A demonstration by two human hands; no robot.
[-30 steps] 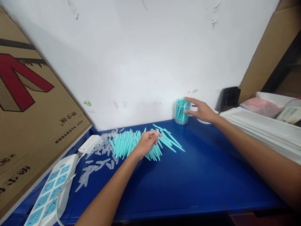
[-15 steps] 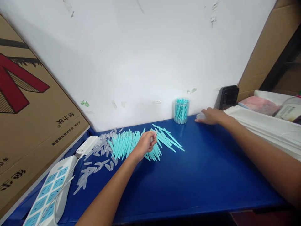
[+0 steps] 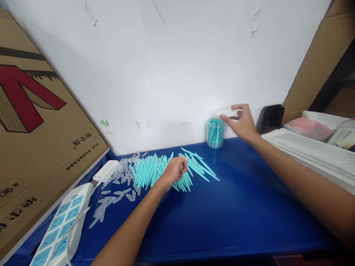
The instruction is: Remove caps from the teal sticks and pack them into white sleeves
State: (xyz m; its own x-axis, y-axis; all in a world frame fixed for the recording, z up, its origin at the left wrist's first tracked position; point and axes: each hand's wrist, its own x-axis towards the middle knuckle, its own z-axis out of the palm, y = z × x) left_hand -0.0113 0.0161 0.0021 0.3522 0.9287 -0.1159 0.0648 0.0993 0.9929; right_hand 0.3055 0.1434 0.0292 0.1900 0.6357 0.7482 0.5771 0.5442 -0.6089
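My right hand (image 3: 243,123) pinches a clear round lid (image 3: 223,111), tilted and slightly blurred, just above the mouth of a clear plastic jar (image 3: 216,146). Upright teal sticks (image 3: 215,129) fill that jar, their translucent ends at the bottom. Curled into a fist, my left hand (image 3: 174,173) sits over a wide pile of flat, pointed teal sticks (image 3: 148,170). A pale bit shows between its fingers, too small to name. Left of the pile lie many loose translucent caps (image 3: 124,175), and several more teal sticks (image 3: 199,165) fan out to the right.
A white power strip (image 3: 62,225) with cables and a white box-shaped device (image 3: 105,170) lie at the left of the blue table (image 3: 222,214). A large cardboard box (image 3: 50,147) leans there. White stacked sheets (image 3: 302,151) and a black object (image 3: 271,117) are at right.
My right hand has lifted the lid off the table and carried it up and left to the jar's top. My left fist has stayed over the teal sticks. The view has shifted slightly.
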